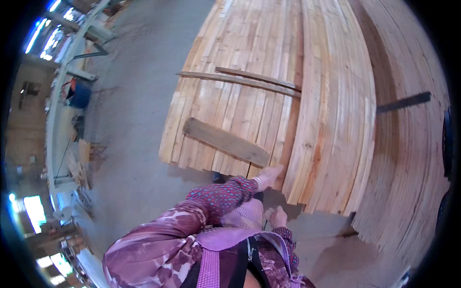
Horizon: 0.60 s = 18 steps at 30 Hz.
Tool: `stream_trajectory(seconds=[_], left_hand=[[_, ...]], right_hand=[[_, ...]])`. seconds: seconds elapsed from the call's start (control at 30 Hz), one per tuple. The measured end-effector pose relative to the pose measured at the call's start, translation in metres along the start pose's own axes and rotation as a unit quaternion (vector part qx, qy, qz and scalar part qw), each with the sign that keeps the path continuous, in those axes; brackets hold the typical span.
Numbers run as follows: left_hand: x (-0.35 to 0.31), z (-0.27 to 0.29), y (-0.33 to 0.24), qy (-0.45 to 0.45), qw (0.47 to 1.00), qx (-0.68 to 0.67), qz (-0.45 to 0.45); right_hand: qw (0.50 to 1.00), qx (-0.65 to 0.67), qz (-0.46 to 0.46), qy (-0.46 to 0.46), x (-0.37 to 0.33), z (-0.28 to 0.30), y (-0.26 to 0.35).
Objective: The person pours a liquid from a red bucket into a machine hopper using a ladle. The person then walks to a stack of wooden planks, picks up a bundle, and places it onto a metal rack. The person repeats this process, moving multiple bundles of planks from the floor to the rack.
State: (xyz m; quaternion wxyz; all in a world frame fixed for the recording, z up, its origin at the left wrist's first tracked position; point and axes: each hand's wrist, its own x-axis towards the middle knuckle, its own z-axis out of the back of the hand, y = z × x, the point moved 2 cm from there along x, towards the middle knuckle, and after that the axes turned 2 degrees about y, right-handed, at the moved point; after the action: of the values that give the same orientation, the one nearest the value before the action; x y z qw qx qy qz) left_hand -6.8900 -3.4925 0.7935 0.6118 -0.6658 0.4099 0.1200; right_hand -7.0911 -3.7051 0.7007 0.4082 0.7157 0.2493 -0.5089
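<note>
My left hand [270, 176] reaches to the near end of a stack of long, pale wooden boards [240, 103]. Its fingers are stretched out and lie at the board ends, beside a darker gap running lengthwise. Just beyond it, a short, wide weathered plank [225, 140] rests slantwise across the stack. Lower down, close to my body, my right hand [277, 218] is held with its fingers curled in. Whether anything is in that hand is too small to make out.
Two thin wooden strips [240, 81] lie crosswise farther up the boards. To the right stands another large lumber stack [408, 158], with a dark strip [404, 102] bridging toward it. A blue bucket [78, 94] sits by a metal frame at left, beyond the concrete floor [129, 105].
</note>
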Motion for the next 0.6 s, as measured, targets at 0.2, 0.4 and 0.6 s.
stream_trajectory(seconds=[0.2,0.4,0.6], left_hand=[[-0.048,0.142,0.091,0.0,0.886,0.428,-0.176],[-0.101,0.318,0.16,-0.032,0.759,0.651,0.016],[-0.185,0.387,0.054,-0.301,0.907,0.278,0.095]], right_hand=[[0.996,-0.066,0.029,-0.047,-0.036,-0.133,-0.014],[0.977,-0.202,0.047,-0.051,-0.041,-0.225,-0.061],[0.969,-0.241,0.025,0.053,-0.011,-0.251,-0.094]])
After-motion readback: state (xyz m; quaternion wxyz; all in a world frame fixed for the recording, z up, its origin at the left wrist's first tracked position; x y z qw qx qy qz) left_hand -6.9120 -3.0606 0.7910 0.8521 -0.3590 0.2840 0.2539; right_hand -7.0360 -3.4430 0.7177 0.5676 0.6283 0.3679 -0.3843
